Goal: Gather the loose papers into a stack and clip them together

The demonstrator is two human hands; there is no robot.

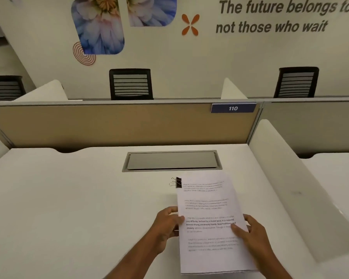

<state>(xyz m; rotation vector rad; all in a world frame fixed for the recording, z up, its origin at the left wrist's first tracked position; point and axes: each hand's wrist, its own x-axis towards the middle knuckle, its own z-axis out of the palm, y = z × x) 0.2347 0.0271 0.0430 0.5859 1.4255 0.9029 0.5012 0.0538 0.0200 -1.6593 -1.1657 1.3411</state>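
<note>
A stack of white printed papers is held just above the white desk, a little right of centre. A black binder clip grips its top left corner, with its wire handles sticking out to the left. My left hand holds the stack's left edge, thumb on top. My right hand holds the right edge, thumb pressed on the page. The stack's lower edge shows several sheets lined up.
A grey cable hatch is set into the desk behind the papers. A tan partition with a "110" label closes the back. A white divider panel stands on the right. Black chairs sit beyond.
</note>
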